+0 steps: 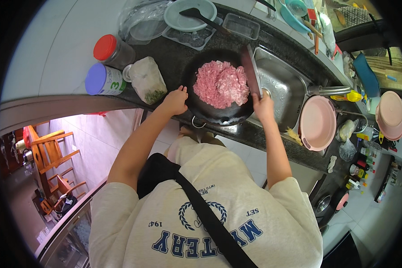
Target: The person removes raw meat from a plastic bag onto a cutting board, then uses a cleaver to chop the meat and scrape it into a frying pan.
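A heap of pink minced meat (217, 85) fills the middle of a round black wok (204, 115), which stands on the counter in front of me. Its metal ring handle (198, 123) hangs at the near edge. My left hand (176, 101) grips the wok's left rim with bent fingers. In my right hand (264, 105) is a cleaver (253, 72), its wide blade tilted over the wok's right side, beside the meat. Part of the cleaver's handle is hidden by my fingers.
Right of the wok lies a steel sink (281, 77) with a faucet (330, 90) and a pink basin (318, 124). A wrapped bag (147, 80), lidded jars (109, 50) and a pale green colander (190, 15) with a black spatula (201, 16) stand left and behind.
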The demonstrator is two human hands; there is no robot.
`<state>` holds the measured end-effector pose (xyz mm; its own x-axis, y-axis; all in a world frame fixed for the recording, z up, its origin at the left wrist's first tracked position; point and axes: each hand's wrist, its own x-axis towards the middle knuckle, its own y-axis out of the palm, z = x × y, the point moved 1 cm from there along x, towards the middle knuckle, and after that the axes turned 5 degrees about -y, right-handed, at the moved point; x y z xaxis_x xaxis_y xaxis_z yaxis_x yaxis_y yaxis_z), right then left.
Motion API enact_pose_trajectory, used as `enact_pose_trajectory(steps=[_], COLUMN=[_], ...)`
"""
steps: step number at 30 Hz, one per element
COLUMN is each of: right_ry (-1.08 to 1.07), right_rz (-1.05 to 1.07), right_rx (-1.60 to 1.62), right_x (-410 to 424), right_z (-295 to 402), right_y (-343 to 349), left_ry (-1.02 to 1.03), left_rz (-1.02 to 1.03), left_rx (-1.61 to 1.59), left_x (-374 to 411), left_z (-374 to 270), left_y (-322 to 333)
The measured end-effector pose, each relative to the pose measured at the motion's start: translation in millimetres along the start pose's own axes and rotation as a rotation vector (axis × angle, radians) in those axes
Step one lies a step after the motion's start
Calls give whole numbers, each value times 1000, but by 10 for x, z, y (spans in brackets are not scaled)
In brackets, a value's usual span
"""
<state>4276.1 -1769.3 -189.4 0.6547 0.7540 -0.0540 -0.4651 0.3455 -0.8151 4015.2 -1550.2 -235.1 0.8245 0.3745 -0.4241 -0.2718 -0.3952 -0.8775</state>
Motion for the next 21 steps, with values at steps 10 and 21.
enact_pose_trajectory(steps=[10,21], right_ry=[-103,-58], right_rz=[85,119], right_rx=[-80,-102], right_x=[181,261], right_z=[1,76], right_y=[95,-59], left_ry=[-14,-2], left_rz=[26,-13], left_rx=[-22,-44], left_x=[-10,11], left_z=[-13,-3], left_y=[-32,-82])
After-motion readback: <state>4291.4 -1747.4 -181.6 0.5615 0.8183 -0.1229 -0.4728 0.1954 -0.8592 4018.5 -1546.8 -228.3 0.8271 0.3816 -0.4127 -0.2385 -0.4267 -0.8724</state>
